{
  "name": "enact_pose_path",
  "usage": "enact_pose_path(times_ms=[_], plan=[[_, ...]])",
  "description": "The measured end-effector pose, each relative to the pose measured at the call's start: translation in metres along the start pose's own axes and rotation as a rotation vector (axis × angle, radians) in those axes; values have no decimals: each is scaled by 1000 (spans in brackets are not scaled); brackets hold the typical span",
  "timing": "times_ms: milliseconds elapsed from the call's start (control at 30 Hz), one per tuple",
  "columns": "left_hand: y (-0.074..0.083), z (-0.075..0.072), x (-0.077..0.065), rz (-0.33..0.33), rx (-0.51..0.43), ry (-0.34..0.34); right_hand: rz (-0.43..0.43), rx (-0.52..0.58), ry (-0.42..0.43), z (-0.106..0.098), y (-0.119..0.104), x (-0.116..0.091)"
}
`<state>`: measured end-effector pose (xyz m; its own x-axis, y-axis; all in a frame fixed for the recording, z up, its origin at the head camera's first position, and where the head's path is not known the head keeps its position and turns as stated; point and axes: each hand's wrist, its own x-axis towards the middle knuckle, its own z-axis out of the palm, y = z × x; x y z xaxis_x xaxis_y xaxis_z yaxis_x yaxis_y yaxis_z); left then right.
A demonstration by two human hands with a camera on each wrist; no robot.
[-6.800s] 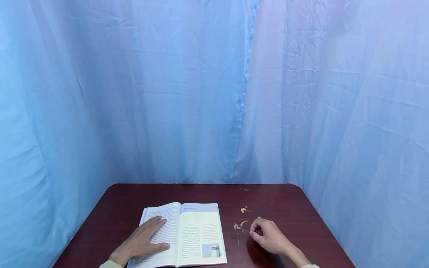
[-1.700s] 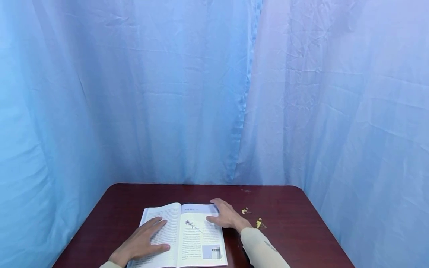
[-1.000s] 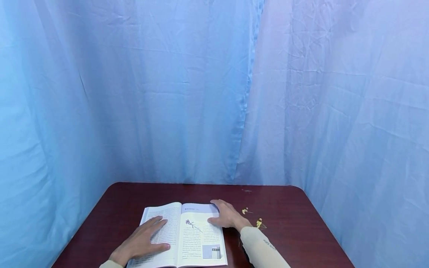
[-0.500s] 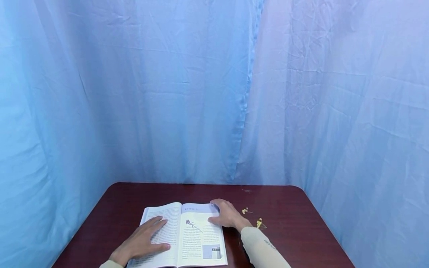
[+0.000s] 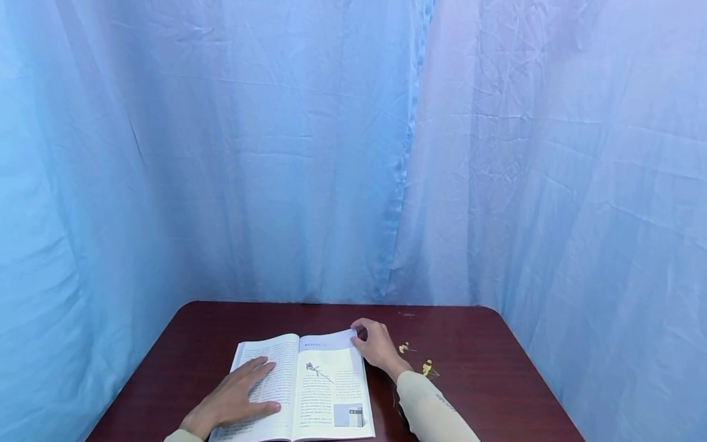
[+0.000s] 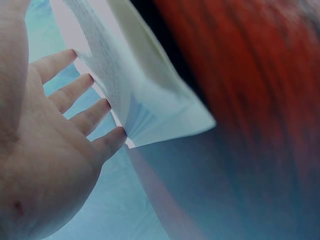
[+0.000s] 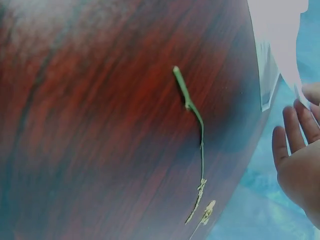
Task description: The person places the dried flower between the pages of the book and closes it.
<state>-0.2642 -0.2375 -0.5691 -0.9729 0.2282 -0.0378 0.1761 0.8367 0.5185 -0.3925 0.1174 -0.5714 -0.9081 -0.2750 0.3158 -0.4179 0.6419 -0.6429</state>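
Observation:
An open book [image 5: 353, 383] lies on the dark red table. My left hand [image 5: 234, 396] rests on its left page with fingers spread; in the left wrist view, the fingertips of that hand [image 6: 55, 145] touch the book [image 6: 165, 107]. At the far right corner, my right hand [image 5: 378, 350] pinches the right page [image 5: 337, 341], whose corner is raised. The right wrist view shows the page [image 7: 285, 50] between the thumb and fingers of my right hand [image 7: 300, 165]. A small dried purple flower [image 5: 310, 367] with a thin stem lies on the right page.
Two small yellow flowers [image 5: 405, 347] lie on the table [image 5: 486, 387] right of the book, close to my right forearm. A thin green stem [image 7: 202, 132] lies there too. Blue curtains [image 5: 309, 184] hang behind and at both sides.
The purple flower has gone from the table onto the right page. My right hand moved to the page's far corner and, within the last half second, pinched and raised it. My left hand stayed.

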Motion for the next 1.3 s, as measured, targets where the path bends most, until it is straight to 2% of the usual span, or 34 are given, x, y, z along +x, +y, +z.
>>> enact_pose_path(times_ms=[267, 667, 1067, 1300], plan=[[1, -2, 0, 14, -3, -2, 43, 82, 16, 2, 0, -2], [-2, -2, -1, 46, 3, 9, 87, 110, 1, 0, 1, -9], [2, -4, -4, 41, -9, 32, 23, 173, -72, -9, -1, -26], [2, -2, -9, 77, -4, 73, -4, 214, -124, -13, -3, -37]])
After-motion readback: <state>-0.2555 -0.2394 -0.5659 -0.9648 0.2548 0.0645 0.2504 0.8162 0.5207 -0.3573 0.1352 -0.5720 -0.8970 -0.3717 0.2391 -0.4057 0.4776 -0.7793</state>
